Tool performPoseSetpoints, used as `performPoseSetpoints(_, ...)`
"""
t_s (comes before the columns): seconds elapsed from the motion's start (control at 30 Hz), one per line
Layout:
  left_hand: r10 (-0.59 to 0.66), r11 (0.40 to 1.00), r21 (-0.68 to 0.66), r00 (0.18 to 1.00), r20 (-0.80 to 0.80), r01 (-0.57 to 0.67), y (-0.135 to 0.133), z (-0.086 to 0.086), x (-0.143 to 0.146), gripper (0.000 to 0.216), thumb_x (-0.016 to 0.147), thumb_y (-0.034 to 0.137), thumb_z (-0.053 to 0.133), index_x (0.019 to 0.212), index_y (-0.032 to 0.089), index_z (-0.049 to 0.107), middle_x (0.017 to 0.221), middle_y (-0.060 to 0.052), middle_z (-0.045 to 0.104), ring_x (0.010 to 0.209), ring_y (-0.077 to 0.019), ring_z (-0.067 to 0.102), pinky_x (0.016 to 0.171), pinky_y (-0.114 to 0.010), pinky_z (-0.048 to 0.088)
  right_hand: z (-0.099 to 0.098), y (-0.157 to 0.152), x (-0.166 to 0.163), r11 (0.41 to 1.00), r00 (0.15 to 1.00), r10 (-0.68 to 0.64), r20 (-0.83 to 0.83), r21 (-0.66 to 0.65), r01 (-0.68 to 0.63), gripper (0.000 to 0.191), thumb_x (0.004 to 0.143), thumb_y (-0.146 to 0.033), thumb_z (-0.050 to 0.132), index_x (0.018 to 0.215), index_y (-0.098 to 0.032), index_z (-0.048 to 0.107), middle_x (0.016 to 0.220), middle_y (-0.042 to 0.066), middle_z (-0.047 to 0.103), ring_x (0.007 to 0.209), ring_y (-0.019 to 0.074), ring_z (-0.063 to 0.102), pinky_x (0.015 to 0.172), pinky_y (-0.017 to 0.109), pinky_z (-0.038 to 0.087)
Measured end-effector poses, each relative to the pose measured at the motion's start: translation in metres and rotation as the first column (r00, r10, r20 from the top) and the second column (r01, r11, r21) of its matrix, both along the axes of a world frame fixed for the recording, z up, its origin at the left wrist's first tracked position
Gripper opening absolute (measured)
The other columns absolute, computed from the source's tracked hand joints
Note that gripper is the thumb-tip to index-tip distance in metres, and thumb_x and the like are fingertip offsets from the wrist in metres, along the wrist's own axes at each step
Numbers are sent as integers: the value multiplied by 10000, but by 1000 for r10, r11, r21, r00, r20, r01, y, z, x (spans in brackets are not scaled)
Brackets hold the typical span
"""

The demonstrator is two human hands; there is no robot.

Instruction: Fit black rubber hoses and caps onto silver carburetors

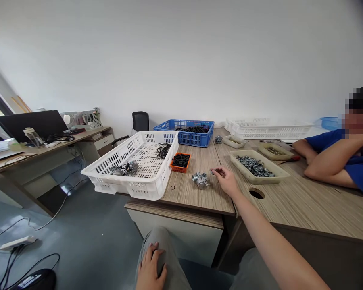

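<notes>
My right hand [226, 181] reaches over the wood-grain table, thumb and fingers pinched together. A small greyish bit shows at the fingertips, too small to name. Just left of these fingertips sits a silver metal carburetor [201, 181], apart from them. My left hand [151, 266] lies on my knee with its fingers spread, holding nothing. A small black ring [172, 187] lies on the table left of the carburetor. Behind the ring stands an orange basket [179, 170] of black rubber-like parts.
A white crate [151, 193] at left holds carburetors and black hoses; a blue crate [196, 139] stands behind. Right of my hand, a tray [278, 177] holds metal clamps, near a round table hole [257, 193]. A person in a blue sleeve [357, 173] leans at right.
</notes>
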State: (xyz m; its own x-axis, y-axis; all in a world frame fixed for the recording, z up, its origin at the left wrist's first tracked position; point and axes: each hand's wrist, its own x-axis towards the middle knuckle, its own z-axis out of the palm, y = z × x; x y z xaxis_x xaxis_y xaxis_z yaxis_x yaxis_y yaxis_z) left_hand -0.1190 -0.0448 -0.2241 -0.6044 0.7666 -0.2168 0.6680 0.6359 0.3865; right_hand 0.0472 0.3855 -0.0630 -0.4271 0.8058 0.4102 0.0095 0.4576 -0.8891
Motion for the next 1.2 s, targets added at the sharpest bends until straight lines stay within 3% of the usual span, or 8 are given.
performPoseSetpoints(0.27, 5, 998, 61, 999, -38, -3, 0, -8, 0, 482, 946, 381, 448, 1379, 265, 625, 1678, -79, 443, 1610, -331, 320, 1197, -530, 441, 10, -22, -10, 995, 992, 100, -71, 24, -98, 343, 905, -542, 749, 1000, -220, 677, 1224, 132, 770, 1167, 286, 725, 1018, 412, 565)
performPoseSetpoints(0.43, 48, 984, 173, 999, -11, -46, -9, -24, 5, 664, 941, 421, 448, 1553, 173, 384, 1642, -175, 460, 1569, -336, 395, 1282, -549, 373, 8, -11, -15, 1000, 989, 0, -149, 0, 0, 440, 899, -625, 720, 1022, -230, 569, 1215, 170, 764, 1097, 293, 739, 1002, 448, 561)
performPoseSetpoints(0.53, 29, 933, 360, 999, -19, -20, -12, -21, 23, 565, 943, 401, 462, 1480, 263, 354, 1607, -167, 466, 1587, -301, 367, 1326, -539, 337, 3, 0, -16, 997, 980, -81, -183, -34, 76, 510, 891, -686, 686, 1045, -224, 535, 1139, 168, 769, 1016, 283, 746, 966, 431, 565)
performPoseSetpoints(0.67, -98, 807, 580, 993, -59, 114, 23, 31, 44, 541, 932, 419, 539, 1383, 326, 255, 1595, -184, 394, 1594, -326, 335, 1275, -624, 396, -3, 8, -16, 994, 984, -108, -144, -31, 105, 528, 811, -676, 766, 983, -201, 615, 1007, 123, 745, 931, 264, 715, 896, 382, 551)
performPoseSetpoints(0.87, -157, 411, 883, 971, -179, 229, 173, 152, 32, 668, 917, 454, 701, 1345, 252, 229, 1515, -228, 318, 1418, -301, 514, 1070, -529, 576, -8, 13, -15, 978, 972, -210, -108, -24, 209, 514, 792, -665, 742, 943, -180, 660, 1042, 131, 722, 931, 254, 678, 887, 371, 534)
performPoseSetpoints(0.97, -58, 472, 853, 973, -223, 223, 237, 185, 32, 914, 812, 533, 813, 1390, 204, 187, 1482, -238, 314, 1478, -357, 390, 1198, -581, 448, -11, 15, -15, 971, 966, -238, -96, -36, 236, 492, 792, -655, 732, 904, -181, 662, 945, 118, 732, 889, 255, 679, 871, 379, 536)
performPoseSetpoints(1.03, -1, 606, 779, 979, -202, 161, 263, 193, 38, 1047, 726, 579, 872, 1426, 175, 207, 1493, -257, 300, 1506, -421, 326, 1213, -619, 397, -14, 16, -16, 971, 967, -239, -85, -49, 235, 462, 782, -635, 748, 878, -190, 666, 892, 103, 739, 864, 255, 683, 854, 377, 537)
performPoseSetpoints(1.2, 88, 861, 508, 991, -102, -24, 294, 196, 46, 1018, 703, 685, 838, 1423, 141, 368, 1423, -278, 471, 1279, -464, 592, 1032, -593, 516, -20, 20, -20, 971, 969, -231, -91, -80, 224, 419, 767, -601, 765, 858, -209, 650, 889, 92, 748, 865, 259, 702, 843, 378, 542)
